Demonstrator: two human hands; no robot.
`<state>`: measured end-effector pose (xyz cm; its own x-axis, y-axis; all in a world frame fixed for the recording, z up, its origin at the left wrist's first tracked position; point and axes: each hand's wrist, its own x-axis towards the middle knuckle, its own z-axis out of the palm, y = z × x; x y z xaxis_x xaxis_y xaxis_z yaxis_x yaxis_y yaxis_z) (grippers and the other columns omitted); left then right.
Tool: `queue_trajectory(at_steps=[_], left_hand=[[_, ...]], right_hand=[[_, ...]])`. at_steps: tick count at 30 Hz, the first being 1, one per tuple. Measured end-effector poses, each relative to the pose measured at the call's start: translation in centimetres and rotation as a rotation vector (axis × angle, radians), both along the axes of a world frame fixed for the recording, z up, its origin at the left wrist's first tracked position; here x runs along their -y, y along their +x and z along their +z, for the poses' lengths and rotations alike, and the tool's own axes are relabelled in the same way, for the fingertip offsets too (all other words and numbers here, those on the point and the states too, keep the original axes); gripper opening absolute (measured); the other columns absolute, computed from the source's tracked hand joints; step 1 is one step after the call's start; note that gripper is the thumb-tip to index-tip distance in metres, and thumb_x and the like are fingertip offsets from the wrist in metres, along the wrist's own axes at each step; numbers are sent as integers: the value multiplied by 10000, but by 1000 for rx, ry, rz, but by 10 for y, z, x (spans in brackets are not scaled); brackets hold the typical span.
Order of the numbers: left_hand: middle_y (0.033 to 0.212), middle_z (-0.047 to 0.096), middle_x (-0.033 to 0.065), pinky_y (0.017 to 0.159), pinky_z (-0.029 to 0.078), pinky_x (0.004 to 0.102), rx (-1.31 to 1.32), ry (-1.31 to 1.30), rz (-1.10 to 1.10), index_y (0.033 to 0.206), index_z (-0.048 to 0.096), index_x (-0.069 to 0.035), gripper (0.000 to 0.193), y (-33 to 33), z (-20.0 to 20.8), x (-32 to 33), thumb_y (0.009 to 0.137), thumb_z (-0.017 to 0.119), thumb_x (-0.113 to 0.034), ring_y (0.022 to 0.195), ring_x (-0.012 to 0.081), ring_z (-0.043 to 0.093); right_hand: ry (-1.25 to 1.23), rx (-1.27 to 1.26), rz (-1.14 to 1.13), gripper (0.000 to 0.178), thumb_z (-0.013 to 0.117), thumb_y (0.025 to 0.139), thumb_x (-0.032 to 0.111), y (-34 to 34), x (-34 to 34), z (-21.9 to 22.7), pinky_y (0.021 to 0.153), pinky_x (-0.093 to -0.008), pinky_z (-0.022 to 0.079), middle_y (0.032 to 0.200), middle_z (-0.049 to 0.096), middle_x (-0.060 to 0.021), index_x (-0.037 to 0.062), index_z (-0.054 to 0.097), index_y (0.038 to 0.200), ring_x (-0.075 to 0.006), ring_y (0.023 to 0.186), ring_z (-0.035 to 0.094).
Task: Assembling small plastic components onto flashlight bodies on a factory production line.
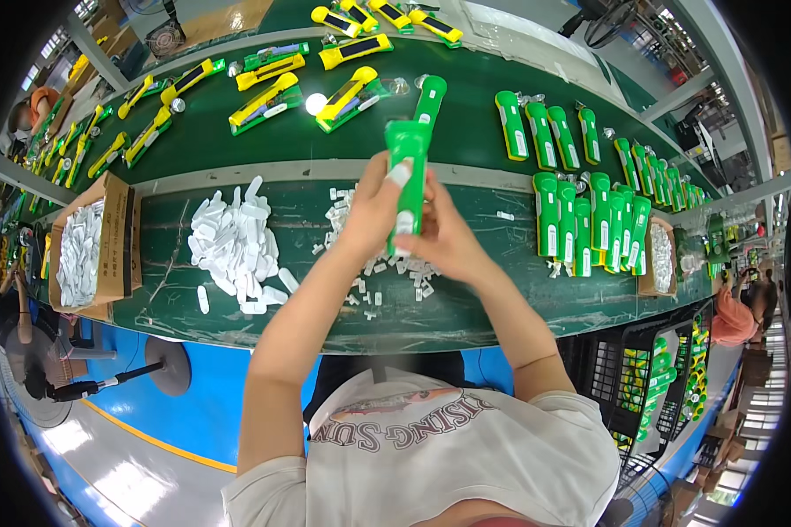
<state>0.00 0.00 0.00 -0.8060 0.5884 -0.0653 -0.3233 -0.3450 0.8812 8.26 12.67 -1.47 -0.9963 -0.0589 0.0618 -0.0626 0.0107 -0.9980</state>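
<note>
A green torch-shaped casing stands nearly upright over the middle of the bench, held between my two hands. My left hand wraps its left side, with the thumb on the front by a white patch. On the lower right, the fingers of my right hand grip the casing near its bottom end, beside another white part. Small white plastic pieces lie scattered beneath my hands. To the left is a heap of white oblong strips. Just behind the held casing lies another green casing.
Yellow-and-green casings lie along the dark green belt at the back. Grouped green casings stand on the right. Cardboard boxes of white parts flank the bench: a left box and a right box. A black crate is lower right.
</note>
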Motion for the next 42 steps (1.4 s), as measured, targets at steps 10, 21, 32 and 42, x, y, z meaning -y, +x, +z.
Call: queue_trajectory(at_steps=[10, 21, 32, 42], left_hand=[[1249, 584, 191, 928, 491, 449, -1021, -1662, 106, 1178, 589, -23, 554, -239, -50, -37, 744, 783, -308, 1180, 351, 551], [938, 700, 178, 738, 558, 383, -623, -1227, -191, 1181, 552, 31, 683, -224, -44, 10, 649, 790, -325, 798, 274, 703], [886, 675, 136, 600, 529, 361, -20, -750, -28, 1072, 627, -4, 589, -119, 7, 194, 997, 448, -560, 718, 222, 655], [919, 613, 83, 798, 577, 420, 345, 77, 58, 1242, 526, -69, 472, -55, -32, 255, 862, 725, -265, 812, 234, 645]], right_hand=[[966, -39, -653, 596, 721, 875, 298, -129, -191, -83, 750, -446, 520, 899, 643, -195, 10, 504, 1350, -350, 810, 631], [993, -366, -516, 492, 740, 803, 171, -146, -47, -49, 810, -435, 499, 1097, 560, -188, 19, 566, 1238, -345, 915, 583], [756, -467, 251, 131, 702, 827, 138, -67, 110, -46, 706, -394, 522, 826, 620, -122, 40, 639, 886, -299, 801, 632], [1055, -120, 151, 245, 758, 797, 225, -41, 179, -49, 718, -441, 514, 846, 635, -125, 43, 601, 845, -343, 850, 635]])
